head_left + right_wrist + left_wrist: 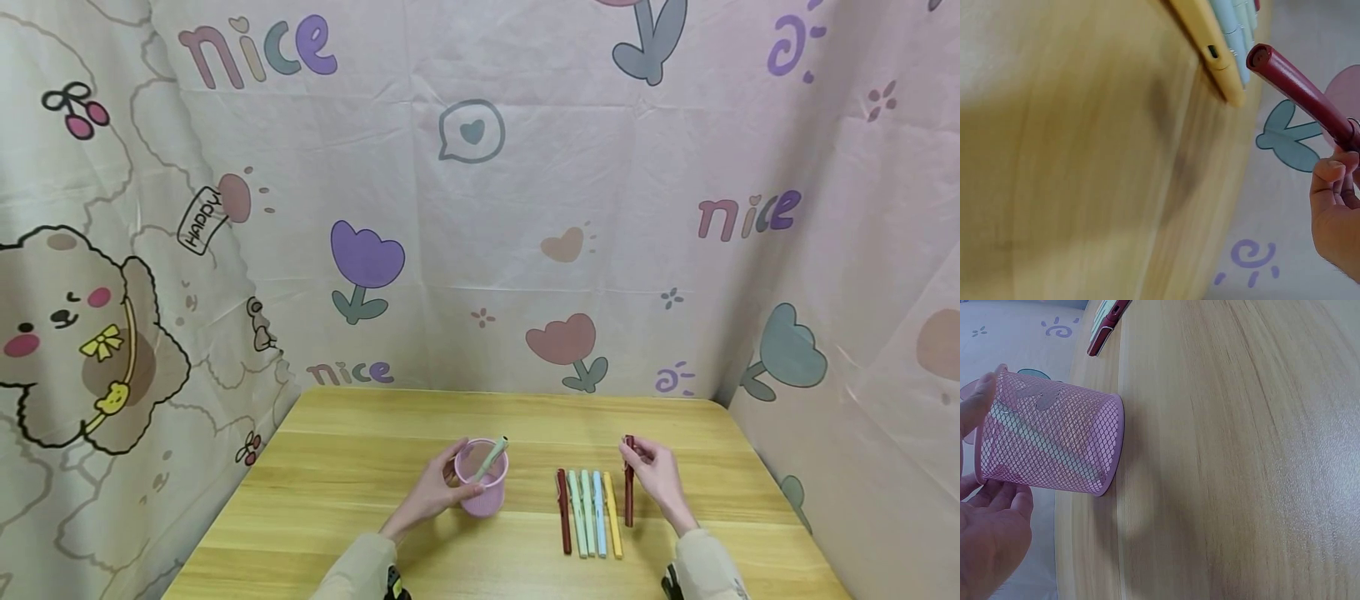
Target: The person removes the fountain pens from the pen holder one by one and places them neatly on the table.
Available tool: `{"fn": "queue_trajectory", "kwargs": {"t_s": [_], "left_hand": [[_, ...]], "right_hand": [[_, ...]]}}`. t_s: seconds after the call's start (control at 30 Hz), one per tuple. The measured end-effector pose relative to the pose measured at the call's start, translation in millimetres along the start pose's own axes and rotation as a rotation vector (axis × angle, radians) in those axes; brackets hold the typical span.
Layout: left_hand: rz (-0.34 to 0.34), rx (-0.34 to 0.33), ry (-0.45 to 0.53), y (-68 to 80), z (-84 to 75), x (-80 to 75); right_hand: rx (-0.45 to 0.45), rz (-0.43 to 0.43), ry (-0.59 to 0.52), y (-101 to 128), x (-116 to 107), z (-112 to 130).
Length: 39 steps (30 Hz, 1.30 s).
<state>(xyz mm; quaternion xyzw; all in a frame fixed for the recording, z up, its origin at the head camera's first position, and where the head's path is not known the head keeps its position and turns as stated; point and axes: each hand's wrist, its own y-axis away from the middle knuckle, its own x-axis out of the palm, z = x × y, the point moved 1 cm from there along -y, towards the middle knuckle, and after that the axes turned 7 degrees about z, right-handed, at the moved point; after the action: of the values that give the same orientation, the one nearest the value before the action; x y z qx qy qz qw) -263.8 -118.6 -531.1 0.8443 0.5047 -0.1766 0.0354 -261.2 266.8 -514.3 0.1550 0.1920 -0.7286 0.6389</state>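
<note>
My left hand grips a pink mesh pen holder near its rim, thumb on the near side. One light green pen leans inside it, its end above the rim; through the mesh in the left wrist view the pen shows slanted. My right hand pinches a dark red pen by its upper end, and the right wrist view shows this pen lifted off the table. Left of it lies a row of pens: dark red, two light green, light blue and yellow.
The wooden table carries the pen row between the two hands. Behind it and at both sides hangs a printed cloth that meets the table's back edge.
</note>
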Motion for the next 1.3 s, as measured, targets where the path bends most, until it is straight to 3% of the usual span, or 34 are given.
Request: {"fn": "queue_trajectory", "kwargs": {"t_s": [0.9, 1.3], "left_hand": [[0.006, 0.003, 0.003, -0.4, 0.6, 0.7], [0.005, 0.01, -0.003, 0.0, 0.9, 0.5]], "right_hand": [[0.019, 0.135, 0.148, 1, 1, -23], [0.026, 0.14, 0.102, 2, 1, -29]]}}
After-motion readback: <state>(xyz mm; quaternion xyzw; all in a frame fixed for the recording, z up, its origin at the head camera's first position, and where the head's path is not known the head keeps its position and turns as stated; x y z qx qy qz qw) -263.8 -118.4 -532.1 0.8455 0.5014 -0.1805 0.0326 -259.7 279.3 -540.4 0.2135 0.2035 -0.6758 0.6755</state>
